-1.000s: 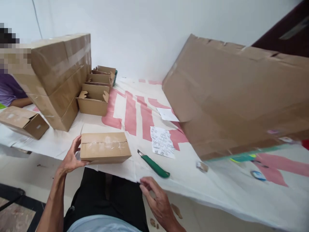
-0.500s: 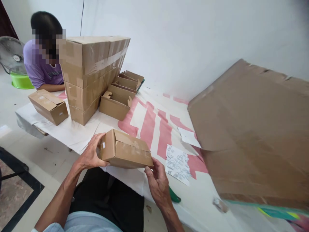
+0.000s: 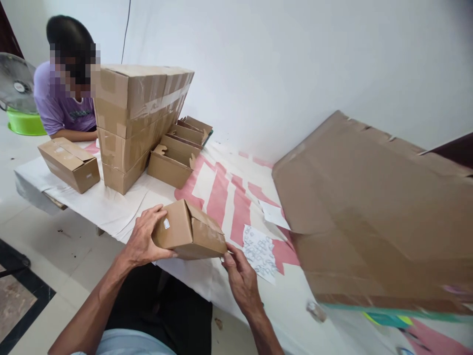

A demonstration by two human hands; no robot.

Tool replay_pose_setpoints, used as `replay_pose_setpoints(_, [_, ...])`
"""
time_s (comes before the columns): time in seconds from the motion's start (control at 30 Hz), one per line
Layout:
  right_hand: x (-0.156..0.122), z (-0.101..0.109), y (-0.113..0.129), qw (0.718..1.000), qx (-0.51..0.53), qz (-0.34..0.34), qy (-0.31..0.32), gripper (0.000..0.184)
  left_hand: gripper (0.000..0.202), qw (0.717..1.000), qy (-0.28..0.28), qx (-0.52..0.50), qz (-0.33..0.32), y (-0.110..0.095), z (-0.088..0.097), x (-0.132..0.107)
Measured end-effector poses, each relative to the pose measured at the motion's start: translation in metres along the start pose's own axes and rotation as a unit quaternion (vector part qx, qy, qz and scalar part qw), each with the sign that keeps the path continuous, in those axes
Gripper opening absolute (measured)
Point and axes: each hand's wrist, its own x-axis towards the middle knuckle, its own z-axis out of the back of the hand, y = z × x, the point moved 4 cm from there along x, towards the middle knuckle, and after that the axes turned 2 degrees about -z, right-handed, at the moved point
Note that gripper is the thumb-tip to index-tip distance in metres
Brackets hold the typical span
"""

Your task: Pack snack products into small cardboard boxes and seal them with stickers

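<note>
I hold a small taped cardboard box above the table's near edge, turned so one end faces left. My left hand wraps around that left end, which carries a small white sticker. My right hand grips the box's lower right corner with its fingertips. A printed sheet of paper lies on the white and red cloth just right of the box.
A stack of taped cartons stands at the back left with several open small boxes beside it. Another closed box lies further left, near a seated person in purple. A big flat carton fills the right.
My right hand came up from the table edge and took the box's right end. Both hands lifted the box and rotated it. The view swung left, and the green knife went out of sight.
</note>
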Motion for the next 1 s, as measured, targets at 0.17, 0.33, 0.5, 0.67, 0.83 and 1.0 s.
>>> replay_pose_setpoints(0.17, [0.001,-0.004,-0.002,1.000,0.023,-0.012,0.004,0.058,0.085,0.999,-0.034,0.011,0.004,-0.004,-0.004,0.000])
replay_pose_setpoints(0.33, [0.007,0.002,0.001,1.000,0.009,-0.011,-0.019,0.058,0.084,0.999,-0.029,-0.001,0.016,-0.013,-0.003,0.003])
replay_pose_setpoints(0.5, [0.010,0.026,0.084,0.975,-0.066,0.164,-0.135,0.037,0.100,0.999,-0.028,0.005,0.030,-0.024,-0.004,0.006])
replay_pose_setpoints(0.67, [0.001,0.007,0.203,0.881,-0.158,0.442,-0.048,0.016,0.112,0.998,-0.037,0.040,0.015,-0.037,-0.015,0.012])
replay_pose_setpoints(0.83, [0.009,-0.036,0.233,0.795,-0.335,0.504,0.056,0.015,0.118,0.997,-0.040,0.065,0.020,-0.043,-0.024,0.015])
replay_pose_setpoints(1.0, [0.022,-0.055,0.224,0.755,-0.441,0.471,0.114,0.012,0.114,0.996,-0.049,0.070,0.021,-0.050,-0.023,0.017])
